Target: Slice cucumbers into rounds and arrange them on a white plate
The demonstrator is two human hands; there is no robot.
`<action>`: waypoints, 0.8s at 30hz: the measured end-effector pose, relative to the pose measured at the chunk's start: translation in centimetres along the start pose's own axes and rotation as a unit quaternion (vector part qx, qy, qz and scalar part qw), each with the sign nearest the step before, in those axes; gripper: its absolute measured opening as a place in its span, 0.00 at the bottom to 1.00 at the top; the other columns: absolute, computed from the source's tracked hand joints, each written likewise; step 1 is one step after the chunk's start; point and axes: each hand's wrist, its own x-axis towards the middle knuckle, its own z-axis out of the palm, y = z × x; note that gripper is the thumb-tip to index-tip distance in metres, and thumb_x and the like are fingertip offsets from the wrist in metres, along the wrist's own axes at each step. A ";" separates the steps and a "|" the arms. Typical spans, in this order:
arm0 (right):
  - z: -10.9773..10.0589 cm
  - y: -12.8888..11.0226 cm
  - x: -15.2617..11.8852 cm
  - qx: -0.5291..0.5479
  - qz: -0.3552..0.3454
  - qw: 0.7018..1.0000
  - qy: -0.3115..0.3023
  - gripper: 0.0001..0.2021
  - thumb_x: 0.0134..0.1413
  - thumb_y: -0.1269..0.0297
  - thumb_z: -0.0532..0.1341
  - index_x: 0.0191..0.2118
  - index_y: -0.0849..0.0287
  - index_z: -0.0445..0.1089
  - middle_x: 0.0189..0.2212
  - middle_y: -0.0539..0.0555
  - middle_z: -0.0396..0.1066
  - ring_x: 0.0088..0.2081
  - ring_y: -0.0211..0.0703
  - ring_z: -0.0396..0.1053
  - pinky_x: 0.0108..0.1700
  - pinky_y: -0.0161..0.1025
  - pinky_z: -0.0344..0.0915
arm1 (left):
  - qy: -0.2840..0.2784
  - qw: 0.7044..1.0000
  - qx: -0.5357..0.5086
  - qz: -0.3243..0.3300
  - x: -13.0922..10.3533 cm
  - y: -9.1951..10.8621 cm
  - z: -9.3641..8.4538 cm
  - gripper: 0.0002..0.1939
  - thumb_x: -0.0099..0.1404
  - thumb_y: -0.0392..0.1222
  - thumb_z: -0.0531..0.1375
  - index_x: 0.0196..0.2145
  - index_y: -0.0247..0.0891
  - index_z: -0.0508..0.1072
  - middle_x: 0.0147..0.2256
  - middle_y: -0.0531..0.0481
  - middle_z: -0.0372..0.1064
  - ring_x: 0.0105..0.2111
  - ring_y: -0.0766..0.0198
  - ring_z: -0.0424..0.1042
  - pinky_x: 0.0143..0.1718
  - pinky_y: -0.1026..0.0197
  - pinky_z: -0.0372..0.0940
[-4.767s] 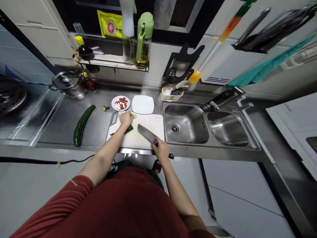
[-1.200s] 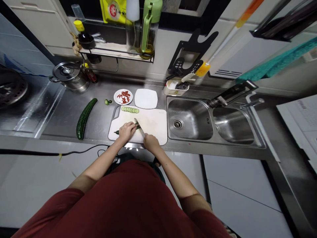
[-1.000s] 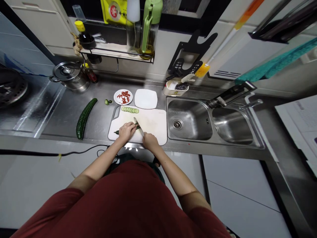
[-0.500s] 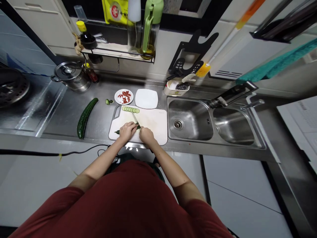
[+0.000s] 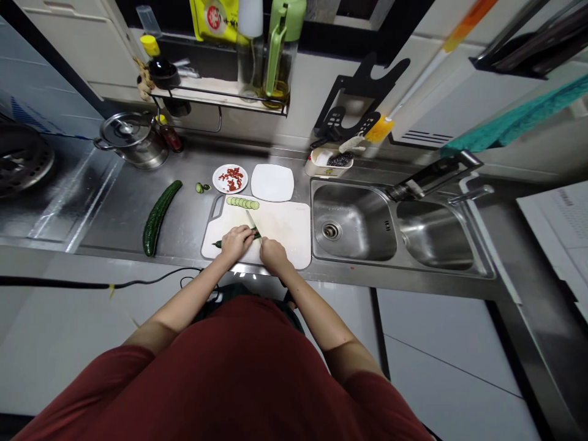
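Note:
My left hand (image 5: 236, 242) is closed over a dark green cucumber (image 5: 217, 244) lying on the white cutting board (image 5: 289, 229); its ends poke out on both sides of the fingers. In my right hand (image 5: 274, 254) is a knife (image 5: 252, 222), its handle hidden in the fist. The blade slants up and left, right beside the cucumber's right end. Overlapping cucumber slices (image 5: 242, 203) lie in a row along the board's far edge.
Behind the board stand a plate of chopped red pieces (image 5: 230, 179) and a bare white plate (image 5: 272, 182). A whole cucumber (image 5: 160, 217) and cut-off ends (image 5: 199, 188) lie to the left. At right is a double sink (image 5: 353, 226); a lidded pot (image 5: 133, 139) stands back left.
My right hand has shifted very slightly to the right with the knife. My left hand stays on the cucumber, and the slices lie as before.

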 end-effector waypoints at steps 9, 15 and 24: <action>0.1 -0.6 1.9 0.024 -0.003 0.999 0.021 0.14 0.62 0.71 0.46 0.48 0.64 0.64 0.41 0.62 0.72 0.44 0.48 0.71 0.43 0.38 0.64 | 0.004 1.000 0.005 0.006 0.0 0.0 0.0 0.13 0.67 0.46 0.52 0.44 0.48 0.75 0.46 0.50 0.70 0.44 0.60 0.67 0.42 0.59 0.62; 0.2 -0.4 0.5 0.017 0.015 1.000 0.009 0.13 0.63 0.71 0.46 0.48 0.64 0.63 0.41 0.63 0.72 0.44 0.48 0.71 0.44 0.39 0.64 | 0.007 1.000 -0.003 0.006 0.0 -0.1 0.1 0.13 0.68 0.47 0.52 0.44 0.48 0.75 0.46 0.51 0.70 0.44 0.60 0.67 0.42 0.59 0.62; 1.3 1.0 -1.9 0.004 0.039 0.999 -0.031 0.13 0.62 0.70 0.48 0.47 0.64 0.65 0.41 0.65 0.72 0.43 0.50 0.72 0.43 0.41 0.64 | 0.000 1.000 -0.016 -0.003 0.1 -0.2 0.4 0.13 0.67 0.45 0.53 0.44 0.48 0.75 0.46 0.51 0.70 0.45 0.60 0.67 0.44 0.59 0.62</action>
